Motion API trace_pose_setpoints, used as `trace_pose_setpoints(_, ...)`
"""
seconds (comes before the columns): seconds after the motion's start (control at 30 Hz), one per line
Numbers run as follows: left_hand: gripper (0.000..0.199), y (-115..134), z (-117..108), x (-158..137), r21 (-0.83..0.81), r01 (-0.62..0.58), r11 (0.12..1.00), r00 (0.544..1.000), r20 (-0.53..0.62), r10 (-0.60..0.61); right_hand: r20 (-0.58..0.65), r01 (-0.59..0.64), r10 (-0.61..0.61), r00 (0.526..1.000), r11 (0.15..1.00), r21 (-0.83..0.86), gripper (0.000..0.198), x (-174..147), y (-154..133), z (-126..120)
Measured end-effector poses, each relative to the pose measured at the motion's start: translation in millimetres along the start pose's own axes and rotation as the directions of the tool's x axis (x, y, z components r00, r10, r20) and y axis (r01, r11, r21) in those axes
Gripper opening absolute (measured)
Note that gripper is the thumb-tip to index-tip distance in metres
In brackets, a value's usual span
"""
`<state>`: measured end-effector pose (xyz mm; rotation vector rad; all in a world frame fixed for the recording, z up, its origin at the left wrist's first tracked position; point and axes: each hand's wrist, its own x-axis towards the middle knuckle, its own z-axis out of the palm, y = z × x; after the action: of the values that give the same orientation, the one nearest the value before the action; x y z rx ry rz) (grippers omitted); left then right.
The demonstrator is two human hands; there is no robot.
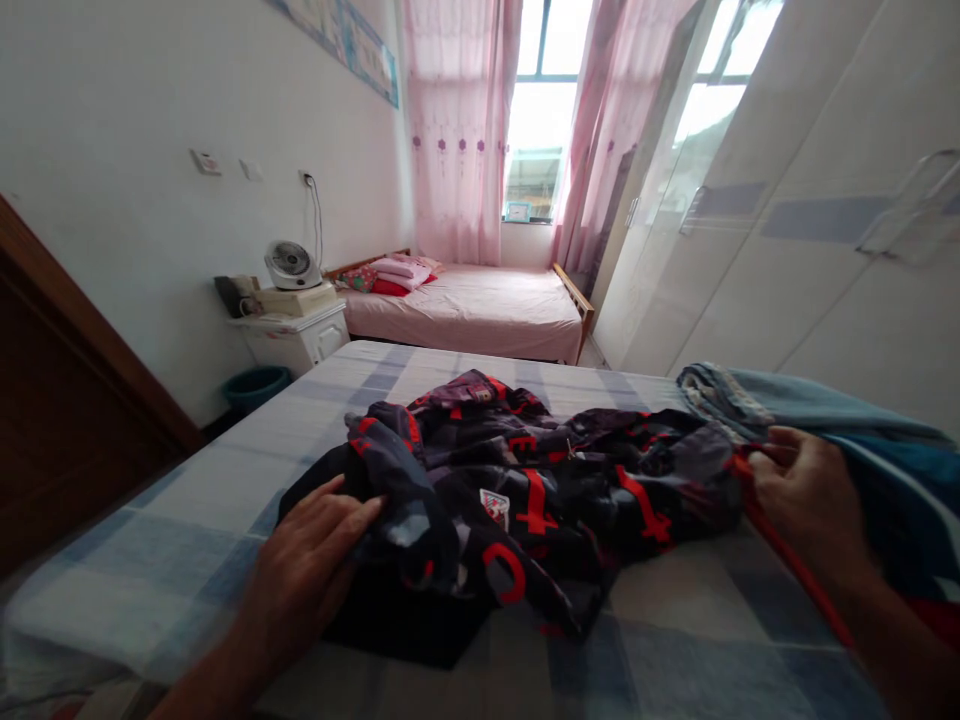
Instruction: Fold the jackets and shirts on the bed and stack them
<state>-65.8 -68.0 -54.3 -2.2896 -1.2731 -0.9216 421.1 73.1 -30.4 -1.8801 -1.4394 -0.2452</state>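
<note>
A crumpled black and grey patterned jacket (525, 500) with red lettering and a small white badge lies spread on the checked bed in front of me. My left hand (307, 550) is at its left side, fingers closed over the dark fabric; the fingertips are partly lost in the folds. At the far right end my right hand (810, 490) pinches the jacket's red edge between thumb and fingers. A red strip of cloth hangs from that hand down along my forearm. Plain black fabric shows under the jacket's lower left part.
Folded blue-grey cloth (795, 395) lies on the checked sheet (187, 530), just beyond my right hand. Behind stands a second bed (480, 310) with pink bedding. A fan (292, 263) sits on a white bedside cabinet (322, 340), above a green bin (256, 388). White wardrobes (810, 130) line the right.
</note>
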Motion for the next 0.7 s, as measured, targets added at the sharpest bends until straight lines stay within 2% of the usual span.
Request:
trace_pose_setpoints(0.07, 0.038, 16.3, -1.7, -0.1, -0.049, -0.027, 0.998, 1.0, 0.012, 0.028, 0.033, 0.147, -0.15, 0.988, 0.987, 0.069, 0.038, -4.1, -24.6, 4.5)
trace_pose_setpoints(0.13, 0.039, 32.0, -0.7, -2.1, -0.049, -0.026, 0.998, 1.0, 0.006, 0.027, 0.19, 0.218, -0.257, 0.947, 0.954, 0.206, 0.037, -13.6, -61.1, 7.6)
trace_pose_setpoints(0.17, 0.04, 39.0, 1.1, -3.8, -0.04, -0.023, 0.999, 1.0, 0.009, 0.023, 0.291, 0.234, -0.314, 0.904, 0.931, 0.279, 0.037, -21.6, -81.6, 8.2)
trace_pose_setpoints(0.2, 0.041, 45.2, 3.6, -5.9, -0.032, -0.021, 0.999, 1.0, 0.012, 0.022, 0.399, 0.239, -0.379, 0.835, 0.903, 0.358, 0.037, -32.1, -101.8, 8.1)
trace_pose_setpoints(0.23, 0.042, 50.4, 6.5, -8.0, -0.03, -0.027, 0.999, 0.999, 0.021, 0.027, 0.503, 0.233, -0.457, 0.734, 0.865, 0.445, 0.039, -44.9, -120.7, 7.4)
trace_pose_setpoints(0.27, 0.043, 54.6, 9.5, -10.0, -0.033, -0.042, 0.999, 0.999, 0.031, 0.043, 0.586, 0.217, -0.54, 0.605, 0.819, 0.531, 0.042, -59.5, -137.3, 6.3)
trace_pose_setpoints(0.3, 0.042, 57.9, 12.2, -11.9, -0.043, -0.068, 0.997, 0.997, 0.041, 0.07, 0.639, 0.194, -0.611, 0.468, 0.776, 0.6, 0.048, -75.0, -150.9, 5.1)
trace_pose_setpoints(0.33, 0.041, 60.3, 14.2, -13.5, -0.054, -0.095, 0.994, 0.994, 0.04, 0.097, 0.659, 0.184, -0.664, 0.353, 0.74, 0.647, 0.055, -90.7, -161.2, 4.1)
trace_pose_setpoints(0.37, 0.04, 62.0, 14.9, -14.8, -0.063, -0.119, 0.991, 0.992, 0.03, 0.121, 0.661, 0.196, -0.698, 0.276, 0.714, 0.672, 0.064, -105.4, -168.6, 3.5)
trace_pose_setpoints(0.4, 0.037, 63.4, 14.1, -15.8, -0.069, -0.137, 0.988, 0.99, 0.028, 0.139, 0.654, 0.23, -0.714, 0.249, 0.7, 0.676, 0.07, -118.4, -173.3, 3.3)
trace_pose_setpoints(0.43, 0.034, 64.5, 11.5, -16.4, -0.077, -0.144, 0.987, 0.988, 0.042, 0.147, 0.644, 0.276, -0.721, 0.257, 0.693, 0.666, 0.07, -128.9, -176.1, 3.1)
trace_pose_setpoints(0.5, 0.033, 65.5, 0.8, -15.7, -0.119, -0.116, 0.986, 0.986, 0.104, 0.128, 0.627, 0.338, -0.722, 0.291, 0.691, 0.639, 0.053, -141.8, -178.3, 0.8)
trace_pose_setpoints(0.53, 0.036, 64.8, -6.5, -13.7, -0.151, -0.081, 0.985, 0.985, 0.141, 0.103, 0.625, 0.343, -0.726, 0.287, 0.687, 0.641, 0.042, -144.3, -178.5, -2.3)
trace_pose_setpoints(0.57, 0.039, 62.6, -14.1, -9.9, -0.184, -0.037, 0.982, 0.983, 0.169, 0.069, 0.624, 0.334, -0.738, 0.256, 0.673, 0.66, 0.034, -144.8, -178.5, -6.8)
trace_pose_setpoints(0.63, 0.038, 52.1, -26.6, 4.6, -0.228, 0.064, 0.972, 0.986, 0.163, -0.027, 0.616, 0.28, -0.774, 0.145, 0.629, 0.725, 0.026, -141.4, -177.0, -19.5)
trace_pose_setpoints(0.67, 0.034, 43.2, -29.6, 15.7, -0.229, 0.111, 0.967, 0.986, 0.146, -0.079, 0.615, 0.238, -0.781, 0.107, 0.621, 0.747, 0.026, -138.5, -174.7, -26.4)
trace_pose_setpoints(0.7, 0.032, 31.8, -29.4, 29.4, -0.212, 0.155, 0.965, 0.983, 0.126, -0.131, 0.621, 0.19, -0.777, 0.103, 0.628, 0.755, 0.026, -135.3, -170.5, -32.7)
